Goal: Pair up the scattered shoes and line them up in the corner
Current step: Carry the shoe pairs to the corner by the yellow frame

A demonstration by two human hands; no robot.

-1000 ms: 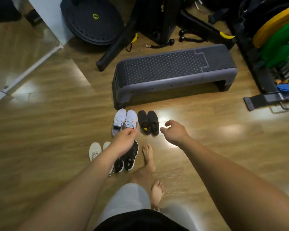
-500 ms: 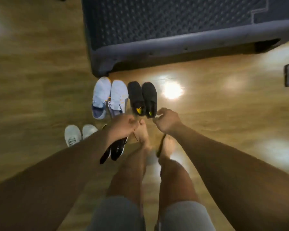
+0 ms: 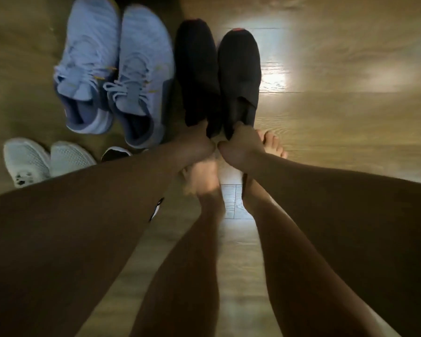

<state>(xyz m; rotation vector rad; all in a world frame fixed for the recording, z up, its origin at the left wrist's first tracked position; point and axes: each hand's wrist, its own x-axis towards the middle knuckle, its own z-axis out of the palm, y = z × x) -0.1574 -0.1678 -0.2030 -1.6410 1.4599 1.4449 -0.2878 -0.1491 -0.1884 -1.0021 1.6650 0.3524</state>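
Curling round the heel rims, the fingers [image 3: 201, 127] of the left hand [image 3: 195, 145] grip the back of the left black shoe [image 3: 196, 69], and the right hand [image 3: 241, 148] grips the back of the right black shoe [image 3: 238, 69] the same way. The two hands sit knuckle to knuckle, almost touching. Both black shoes lie flat on the wooden floor [image 3: 350, 98], side by side and touching along their inner edges, toes pointing away from the person.

Just left of them stands a pair of blue-grey trainers [image 3: 141, 76], the nearer one pressed against the left black shoe, its laces loose. Nearer the person and further left sits a pair of white trainers [image 3: 29, 159], toes also pointing away. Between that pair and the hands, a dark shoe [image 3: 116, 153] with a pale edge peeks out, mostly hidden beneath the left forearm [image 3: 95, 203].

The person's bare feet are planted right behind the black shoes: one foot [image 3: 202, 175] under the hands, the other's toes [image 3: 274, 144] showing just past the right hand. A bright patch of glare [image 3: 274, 47] lies on the boards beside the right black shoe.
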